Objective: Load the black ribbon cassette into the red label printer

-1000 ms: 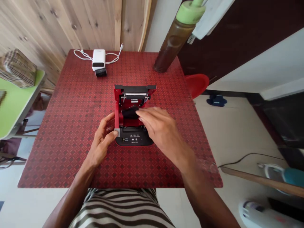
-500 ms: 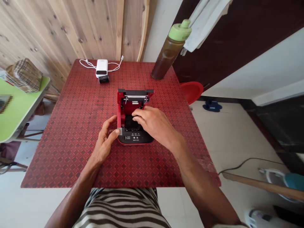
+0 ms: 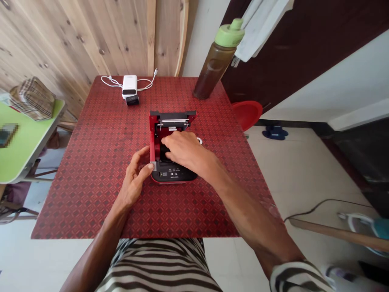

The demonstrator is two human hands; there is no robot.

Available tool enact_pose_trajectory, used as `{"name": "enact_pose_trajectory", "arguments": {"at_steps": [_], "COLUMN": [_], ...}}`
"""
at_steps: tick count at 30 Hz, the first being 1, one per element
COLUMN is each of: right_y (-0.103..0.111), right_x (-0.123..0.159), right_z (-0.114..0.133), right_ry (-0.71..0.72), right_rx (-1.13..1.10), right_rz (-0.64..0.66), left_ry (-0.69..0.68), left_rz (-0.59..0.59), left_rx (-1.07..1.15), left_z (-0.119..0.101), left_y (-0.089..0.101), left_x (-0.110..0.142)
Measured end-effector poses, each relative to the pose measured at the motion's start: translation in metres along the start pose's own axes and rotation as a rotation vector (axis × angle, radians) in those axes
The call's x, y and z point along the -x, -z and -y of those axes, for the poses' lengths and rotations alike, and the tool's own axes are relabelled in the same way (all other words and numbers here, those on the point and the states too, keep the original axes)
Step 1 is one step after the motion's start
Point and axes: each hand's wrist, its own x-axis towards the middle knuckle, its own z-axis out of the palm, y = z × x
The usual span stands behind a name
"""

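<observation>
A red and black label printer (image 3: 174, 173) stands on the table with its lid (image 3: 173, 116) raised and tilted back. My left hand (image 3: 135, 176) grips the printer's left side, its thumb on a grey patch at the front corner and its fingers along the outer wall. My right hand (image 3: 185, 148) reaches over the right wall into the dark compartment. Its thumb and forefinger are apart, and I see nothing between them; the other fingers are hidden. Just past its knuckles, a white ring (image 3: 199, 140) shows in part by the printer's right side.
At the back of the red patterned table (image 3: 100, 162) lie a white power bank (image 3: 130, 84) with a cable and a small black object (image 3: 132, 100). A brown bottle (image 3: 214, 61) with a green cap stands back right. A red stool (image 3: 247, 114) is beyond the right edge.
My right hand has shifted left and deeper into the compartment, uncovering the white ring. My left hand keeps its hold. The view has moved slightly.
</observation>
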Motion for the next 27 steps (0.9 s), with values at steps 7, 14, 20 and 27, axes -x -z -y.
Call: {"name": "enact_pose_trajectory", "arguments": {"at_steps": [7, 14, 20, 27], "right_y": [0.010, -0.033, -0.098, -0.108], "right_x": [0.039, 0.121, 0.125, 0.126], "right_z": [0.005, -0.052, -0.059, -0.048], "right_ry": [-0.150, -0.225, -0.326, -0.294], "right_rx": [-0.054, -0.825, -0.910, -0.848], "right_rz": [-0.178, -0.714, -0.503, -0.413], "left_ry": [-0.006, 0.011, -0.020, 0.007], "left_rz": [0.009, -0.004, -0.012, -0.008], "left_rx": [-0.007, 0.007, 0.006, 0.015], "left_z": [0.000, 0.002, 0.006, 0.006], "left_y": [0.001, 0.001, 0.001, 0.001], "left_x": [-0.001, 0.001, -0.001, 0.000]}}
